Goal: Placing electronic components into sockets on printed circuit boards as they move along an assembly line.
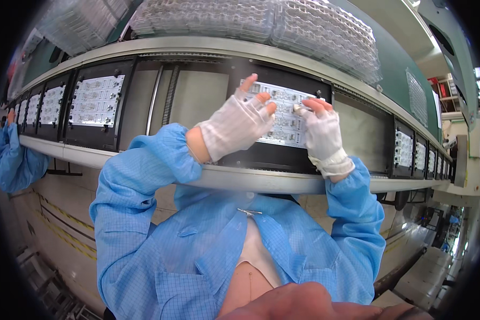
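A white circuit-board panel [285,137] with several rows of small parts lies in a black carrier frame [256,156] on the conveyor in front of me. My left hand [237,125], in a white glove with bare fingertips, hovers over the panel's left side. Its index finger stretches out and the other visible fingers are bent and apart, with nothing seen in them. Over the panel's right side, my right hand [322,130], gloved likewise, has its thumb and fingers drawn together. Whatever lies between those fingertips is too small to make out.
Stacked clear plastic trays [325,37] line the far side of the conveyor rail [261,181]. More boards in black carriers stand to the left [96,101] and right [404,149]. A rod [154,101] and a coiled hose [170,96] cross the conveyor. Another person's blue sleeve [16,160] shows far left.
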Available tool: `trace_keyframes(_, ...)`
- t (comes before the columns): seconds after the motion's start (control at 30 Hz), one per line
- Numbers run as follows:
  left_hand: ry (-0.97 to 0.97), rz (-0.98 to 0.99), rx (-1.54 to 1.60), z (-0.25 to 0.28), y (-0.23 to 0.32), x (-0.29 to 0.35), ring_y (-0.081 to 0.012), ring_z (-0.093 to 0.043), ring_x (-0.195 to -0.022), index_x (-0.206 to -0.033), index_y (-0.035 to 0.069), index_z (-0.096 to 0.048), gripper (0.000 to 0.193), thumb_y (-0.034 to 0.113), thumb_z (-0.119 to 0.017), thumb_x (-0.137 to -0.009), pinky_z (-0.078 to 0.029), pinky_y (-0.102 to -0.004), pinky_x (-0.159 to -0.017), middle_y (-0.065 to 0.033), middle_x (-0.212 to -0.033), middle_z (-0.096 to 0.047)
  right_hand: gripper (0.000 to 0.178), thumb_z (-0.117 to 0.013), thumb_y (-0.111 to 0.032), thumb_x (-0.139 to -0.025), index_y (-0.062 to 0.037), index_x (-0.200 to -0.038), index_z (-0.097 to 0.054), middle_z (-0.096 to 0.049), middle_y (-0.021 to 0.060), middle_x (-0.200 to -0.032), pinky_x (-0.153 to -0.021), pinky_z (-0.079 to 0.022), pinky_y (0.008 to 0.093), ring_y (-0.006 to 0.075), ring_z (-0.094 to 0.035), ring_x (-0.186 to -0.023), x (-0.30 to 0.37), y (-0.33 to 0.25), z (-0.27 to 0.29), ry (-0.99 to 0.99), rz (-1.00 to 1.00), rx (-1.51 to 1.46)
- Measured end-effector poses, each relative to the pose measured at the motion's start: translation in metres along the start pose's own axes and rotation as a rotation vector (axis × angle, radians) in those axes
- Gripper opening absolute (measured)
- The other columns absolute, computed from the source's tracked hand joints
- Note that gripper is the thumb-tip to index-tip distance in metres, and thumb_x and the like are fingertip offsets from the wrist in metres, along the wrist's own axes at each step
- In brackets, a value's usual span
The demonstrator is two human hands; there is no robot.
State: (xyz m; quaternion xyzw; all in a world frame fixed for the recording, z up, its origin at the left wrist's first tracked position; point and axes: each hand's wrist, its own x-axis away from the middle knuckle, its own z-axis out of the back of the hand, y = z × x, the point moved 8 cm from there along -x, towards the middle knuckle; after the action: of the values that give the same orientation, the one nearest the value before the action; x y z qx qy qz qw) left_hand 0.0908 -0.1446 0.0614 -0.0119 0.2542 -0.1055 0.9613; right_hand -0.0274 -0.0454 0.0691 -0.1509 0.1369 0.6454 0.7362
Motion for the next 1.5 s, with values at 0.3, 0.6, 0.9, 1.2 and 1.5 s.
trace_keyframes(0.3,0.142,-0.054,0.065,-0.012,0.008,-0.015,-0.0365,-0.063,-0.102,-0.091,-0.003,-0.064,0.030,0.021,-0.059,-0.075,-0.029,-0.0722,-0.113,-0.0174,-0.098,-0.064,0.044,-0.057,0.000,-0.078,-0.0030,-0.121,-0.067,-0.063,0.0158,-0.119,-0.102,-0.042,0.0479,0.0390,-0.055,-0.120,0.026,-0.006,0.003,-0.104,0.059,0.022)
trace_keyframes(0.6,0.046,-0.153,0.000,-0.033,0.026,-0.009,-0.0293,-0.065,-0.103,-0.090,0.001,-0.072,0.027,0.024,-0.062,-0.078,-0.019,-0.0782,-0.114,-0.0065,-0.088,-0.065,0.048,-0.049,-0.001,-0.080,0.0007,-0.126,-0.063,-0.060,0.0204,-0.126,-0.103,-0.040,0.0514,0.0426,-0.052,-0.120,0.026,0.025,-0.006,-0.059,0.120,-0.167)
trace_keyframes(0.9,0.075,-0.099,-0.032,-0.037,0.022,-0.013,-0.0262,-0.063,-0.097,-0.073,0.016,-0.076,0.013,0.024,-0.065,-0.075,-0.025,-0.0691,-0.113,-0.0011,-0.090,-0.070,0.031,-0.054,-0.004,-0.091,0.0011,-0.120,-0.063,-0.057,0.0201,-0.128,-0.106,-0.037,0.0455,0.0378,-0.050,-0.124,0.052,0.017,-0.019,-0.112,-0.164,-0.215)
trace_keyframes(1.2,0.267,0.020,0.219,0.012,0.007,-0.027,-0.0271,-0.061,-0.102,-0.091,0.014,-0.068,0.018,0.013,-0.067,-0.073,-0.035,-0.0638,-0.110,-0.0052,-0.095,-0.062,0.032,-0.059,-0.001,-0.087,-0.0019,-0.119,-0.067,-0.060,0.0170,-0.125,-0.102,-0.044,0.0481,0.0385,-0.055,-0.119,0.043,0.004,0.021,-0.101,0.035,-0.173)
trace_keyframes(1.5,0.342,0.266,0.265,0.044,-0.061,0.016,-0.0255,-0.063,-0.100,-0.115,0.015,-0.069,0.040,-0.001,-0.061,-0.079,-0.039,-0.0505,-0.109,-0.0040,-0.099,-0.067,0.062,-0.070,-0.004,-0.081,-0.0165,-0.141,-0.057,-0.064,0.0121,-0.123,-0.101,-0.045,0.0454,0.0329,-0.057,-0.116,-0.068,0.069,0.028,0.308,-0.004,0.168)
